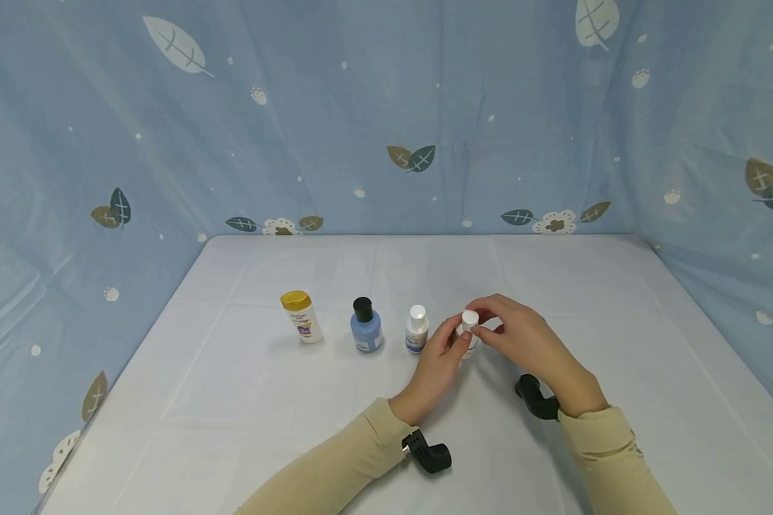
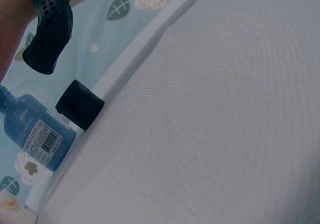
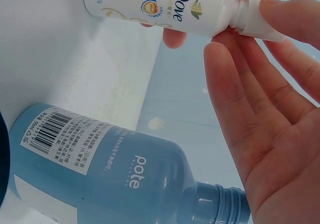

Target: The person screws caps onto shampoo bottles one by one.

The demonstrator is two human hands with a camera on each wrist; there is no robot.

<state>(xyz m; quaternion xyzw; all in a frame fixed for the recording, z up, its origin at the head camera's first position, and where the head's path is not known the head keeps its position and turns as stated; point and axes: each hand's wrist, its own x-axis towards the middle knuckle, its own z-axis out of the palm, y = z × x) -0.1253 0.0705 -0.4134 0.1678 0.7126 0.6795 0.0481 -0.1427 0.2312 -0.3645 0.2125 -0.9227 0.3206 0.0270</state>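
Observation:
In the head view, my left hand (image 1: 436, 363) holds a small white Dove bottle (image 3: 160, 6) upright by its body. My right hand (image 1: 523, 335) pinches its white cap (image 1: 469, 319) between thumb and fingers. Threads of the neck show below the cap in the right wrist view. Left of my hands stands a second white bottle (image 1: 416, 330) with a white cap. Beyond it is a blue pote bottle (image 1: 366, 332), which looks black-topped in the head view. Both wrist views show its neck bare, and a black cap (image 2: 80, 104) rests beside it in the left wrist view.
A white bottle with a yellow cap (image 1: 301, 317) stands leftmost in the row. The white-covered table (image 1: 245, 429) meets a blue leaf-patterned curtain (image 1: 361, 100) at the back and sides. Black wrist cameras (image 1: 430, 455) jut out from both sleeves.

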